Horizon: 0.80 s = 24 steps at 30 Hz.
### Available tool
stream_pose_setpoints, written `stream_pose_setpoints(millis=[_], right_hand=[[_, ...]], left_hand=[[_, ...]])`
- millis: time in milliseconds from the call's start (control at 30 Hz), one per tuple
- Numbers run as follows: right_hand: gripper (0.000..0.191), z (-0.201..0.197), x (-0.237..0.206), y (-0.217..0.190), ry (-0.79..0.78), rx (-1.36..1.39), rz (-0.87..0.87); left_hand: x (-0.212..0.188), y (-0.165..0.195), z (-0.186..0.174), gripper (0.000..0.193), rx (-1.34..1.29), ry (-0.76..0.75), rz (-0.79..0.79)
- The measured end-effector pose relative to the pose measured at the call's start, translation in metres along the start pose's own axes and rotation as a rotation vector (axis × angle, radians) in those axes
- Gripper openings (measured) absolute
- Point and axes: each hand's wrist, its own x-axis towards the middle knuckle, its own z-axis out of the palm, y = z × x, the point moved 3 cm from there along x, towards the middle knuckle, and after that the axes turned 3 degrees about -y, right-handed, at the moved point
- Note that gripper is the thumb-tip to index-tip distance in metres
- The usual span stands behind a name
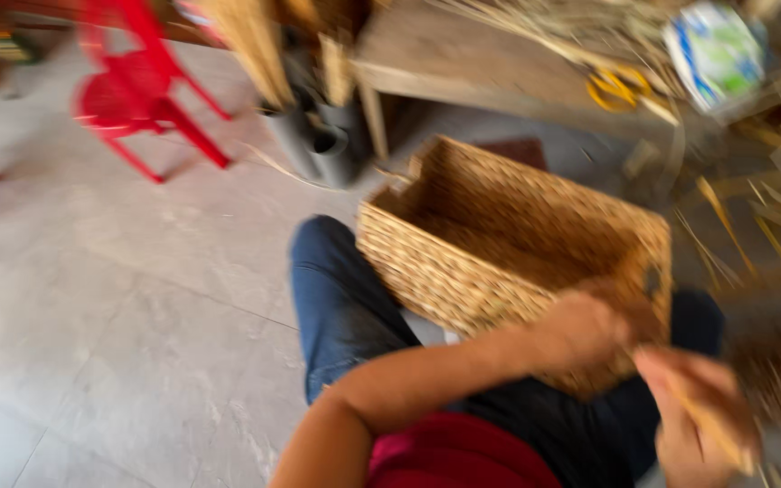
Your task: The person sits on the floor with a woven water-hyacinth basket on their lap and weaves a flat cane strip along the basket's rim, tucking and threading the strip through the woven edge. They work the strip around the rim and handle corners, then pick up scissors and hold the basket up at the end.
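Observation:
A rectangular woven straw basket (pixel 499 226) rests on my lap, tilted, its open top facing up and away. My left hand (pixel 580 327) presses on the basket's near right corner and rim. My right hand (pixel 702 411) is lower right, closed on a thin straw strand (pixel 711 425) that runs toward that corner. My legs in blue jeans (pixel 341 307) lie under the basket. The picture is blurred by motion.
A red plastic stool (pixel 142 86) stands at the upper left on the grey tiled floor (pixel 119 298). A low wooden table (pixel 472 63) at the back holds yellow scissors (pixel 619 88), loose straw and a white-green bundle (pixel 714 50). Dark tubes (pixel 314 136) stand beside it. Loose straw (pixel 752 226) lies to the right.

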Motion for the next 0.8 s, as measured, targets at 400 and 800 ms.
stream_pose_setpoints(millis=[400,800], right_hand=[[0.039,-0.023,0.083,0.045,-0.195,0.143,0.162],[0.015,-0.039,0.063,0.05,-0.236,0.003,0.402]], left_hand=[[-0.014,0.014,-0.072,0.017,-0.534,0.053,-0.15],[-0.016,0.019,-0.07,0.017,-0.405,0.155,-0.085]])
